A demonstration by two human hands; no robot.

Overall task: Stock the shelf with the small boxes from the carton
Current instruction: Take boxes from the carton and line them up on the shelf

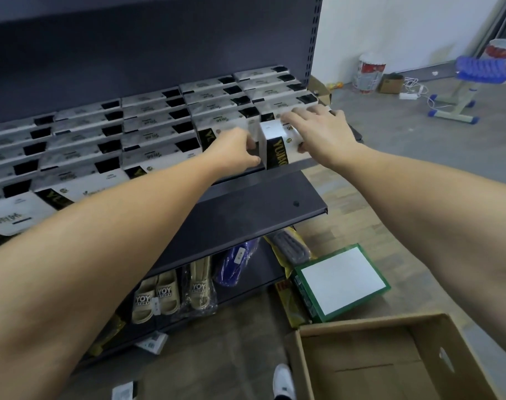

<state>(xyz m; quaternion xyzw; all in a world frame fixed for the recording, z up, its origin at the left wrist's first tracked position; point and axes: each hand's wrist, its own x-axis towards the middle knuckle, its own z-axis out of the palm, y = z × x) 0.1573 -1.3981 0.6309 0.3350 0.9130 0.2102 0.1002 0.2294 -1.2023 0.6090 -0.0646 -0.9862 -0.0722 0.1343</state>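
The dark shelf carries many rows of small white and black boxes, which reach from the far left up to the fingers of both hands. Below the right arm, on the floor, the brown carton stands open, and its inside shows only bare cardboard. Between the carton and the shelf lies a green box with a white top. Under the shelf, well below the left hand, beige slippers lie in clear bags on a lower level.

The right hand lies on top of one small box at the front right end of the rows; its fingers are spread over the top and the thumb presses the right side, so it grasps this box. The left hand is just beside this box, on its left side. Its fingers are curled into the gap between this box and the next one, but they are blurred, and it cannot be told what they hold.
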